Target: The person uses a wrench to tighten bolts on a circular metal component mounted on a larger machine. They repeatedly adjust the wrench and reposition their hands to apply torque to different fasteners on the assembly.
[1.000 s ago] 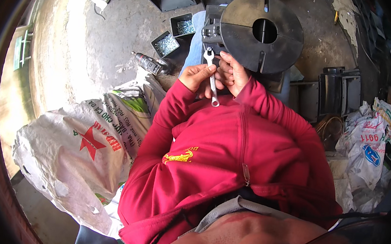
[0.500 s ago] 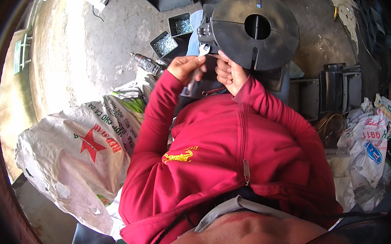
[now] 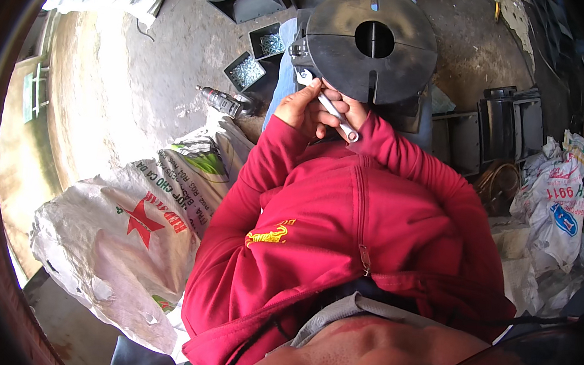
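Head view shows a dull-black, slotted disc (image 3: 408, 60) with a round hole (image 3: 374, 39) at upper centre; below its lower-left edge, the left hand (image 3: 298, 107) clamps a wrench (image 3: 332, 108), and the right hand (image 3: 358, 112) is partly covered, so I cannot tell whether it grips anything. Shiny and slim, the metal wrench slants across toward lower right, its ring end (image 3: 352, 136) near the right cuff (image 3: 377, 133); what its open end (image 3: 304, 77) meets is hard to make out.

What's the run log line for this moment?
left hand: holding combination wrench; right hand: at near edge of black slotted disc; power drill: on floor, left
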`<state>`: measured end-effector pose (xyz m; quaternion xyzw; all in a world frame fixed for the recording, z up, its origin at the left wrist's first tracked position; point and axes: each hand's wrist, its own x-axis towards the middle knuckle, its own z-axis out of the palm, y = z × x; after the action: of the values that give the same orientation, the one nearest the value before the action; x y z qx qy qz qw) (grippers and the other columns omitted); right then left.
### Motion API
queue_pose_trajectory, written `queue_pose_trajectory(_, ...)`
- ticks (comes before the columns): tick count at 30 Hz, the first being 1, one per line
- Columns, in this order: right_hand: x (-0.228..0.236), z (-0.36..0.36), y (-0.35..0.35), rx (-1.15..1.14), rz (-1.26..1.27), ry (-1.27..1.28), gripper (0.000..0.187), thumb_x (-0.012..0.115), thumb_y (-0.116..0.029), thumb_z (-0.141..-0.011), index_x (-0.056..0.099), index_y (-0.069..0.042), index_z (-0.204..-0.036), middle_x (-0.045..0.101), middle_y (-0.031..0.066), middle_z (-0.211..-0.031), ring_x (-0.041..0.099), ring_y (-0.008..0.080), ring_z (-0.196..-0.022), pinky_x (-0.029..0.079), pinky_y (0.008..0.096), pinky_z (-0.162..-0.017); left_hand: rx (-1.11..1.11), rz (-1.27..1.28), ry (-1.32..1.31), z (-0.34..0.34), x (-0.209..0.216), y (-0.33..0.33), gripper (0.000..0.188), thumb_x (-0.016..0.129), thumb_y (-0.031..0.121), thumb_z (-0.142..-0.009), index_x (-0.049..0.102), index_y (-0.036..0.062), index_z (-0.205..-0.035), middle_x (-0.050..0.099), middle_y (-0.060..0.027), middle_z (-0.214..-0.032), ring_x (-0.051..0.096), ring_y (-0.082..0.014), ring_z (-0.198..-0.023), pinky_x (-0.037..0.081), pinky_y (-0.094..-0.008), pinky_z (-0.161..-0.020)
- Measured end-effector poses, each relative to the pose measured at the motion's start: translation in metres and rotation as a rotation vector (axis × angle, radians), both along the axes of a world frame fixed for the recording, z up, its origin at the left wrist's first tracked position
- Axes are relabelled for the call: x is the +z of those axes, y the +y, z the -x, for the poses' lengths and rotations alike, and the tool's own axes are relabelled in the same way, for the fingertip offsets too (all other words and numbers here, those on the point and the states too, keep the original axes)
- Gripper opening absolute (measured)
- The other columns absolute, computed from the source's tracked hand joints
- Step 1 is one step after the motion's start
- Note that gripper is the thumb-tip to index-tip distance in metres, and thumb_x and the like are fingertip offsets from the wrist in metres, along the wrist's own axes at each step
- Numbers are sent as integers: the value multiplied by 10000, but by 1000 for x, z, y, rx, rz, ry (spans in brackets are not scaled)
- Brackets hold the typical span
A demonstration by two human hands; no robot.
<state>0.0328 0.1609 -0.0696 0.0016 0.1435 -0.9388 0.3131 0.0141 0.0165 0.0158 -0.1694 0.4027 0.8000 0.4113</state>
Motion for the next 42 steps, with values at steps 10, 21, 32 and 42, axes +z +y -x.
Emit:
queue_pose_trajectory(10, 37, -5, 0, -168, -215, -195, 283, 478, -344, -969, 481, -76, -875, 333, -68, -563, 292, 21, -428, 223, 179, -359, -306, 312, 259, 24, 8, -32, 367, 510, 362, -962, 655, 52, -826, 618, -49, -598, 372, -82, -332, 271, -231, -333)
queue_pose_trajectory(21, 32, 2, 5, -102, 57, -184, 237, 479, -198, -948, 408, -137, -730, 311, -61, -596, 243, 29, -459, 221, 181, -395, -637, 462, 455, 75, 8, -54, 407, 629, 409, -890, 712, 13, -840, 561, -38, -529, 523, -104, -460, 377, -227, -457)
queue_pose_trajectory(32, 34, 1, 11, -65, 165, -220, 179, 625, -204, -873, 478, -136, -796, 355, -63, -618, 271, 38, -475, 242, 182, -417, -1071, 734, 770, 117, 42, -54, 387, 624, 434, -884, 726, 62, -854, 525, -13, -477, 459, -77, -401, 357, -261, -406)
queue_pose_trajectory(42, 83, -48, 82, -72, 99, -530, 622, 436, -465, -948, 491, 59, -1280, 587, 176, -1212, 563, 293, -1126, 449, 405, -981, -490, 436, 1194, -2, 34, -2, 165, 680, 54, -825, 687, 0, -980, 640, -65, -836, 608, -131, -685, 469, -229, -582)
